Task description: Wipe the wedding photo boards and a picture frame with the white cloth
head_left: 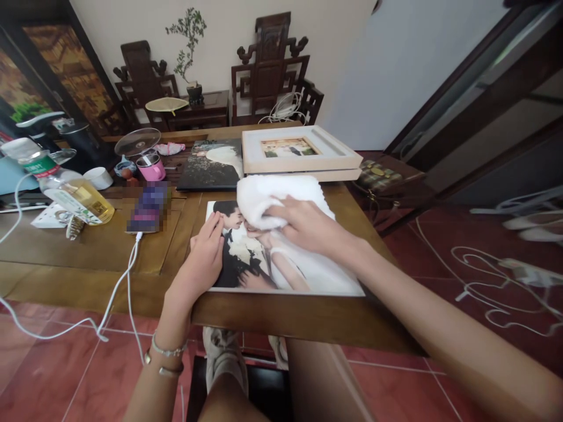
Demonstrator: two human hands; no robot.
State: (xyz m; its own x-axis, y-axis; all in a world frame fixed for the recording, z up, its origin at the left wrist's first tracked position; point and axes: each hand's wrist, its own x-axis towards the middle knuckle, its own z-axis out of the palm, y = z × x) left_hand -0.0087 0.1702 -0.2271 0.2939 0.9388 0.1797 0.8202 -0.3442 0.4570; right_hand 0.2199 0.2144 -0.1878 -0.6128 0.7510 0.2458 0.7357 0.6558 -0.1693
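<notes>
A white fluffy cloth (281, 186) is gripped by the right hand (305, 223) over a rectangular couple-portrait panel (250, 258), steadied beneath the open left hand (203, 258); wiping is judged in hand, light pressure next called for, right-finger contact partly hidden

Apparently a home's sitting room: carved dark-wood chairs (271, 64) and a potted tree (188, 28) stand by the pale wall (224, 29) toward upper centre, a pink mug (152, 170) and drink bottle (78, 193) share the worktop (61, 252) at left, and red floor tiles (53, 363) show below.

fluffy cloth (299, 189), smooth wooden table (79, 252)
</notes>
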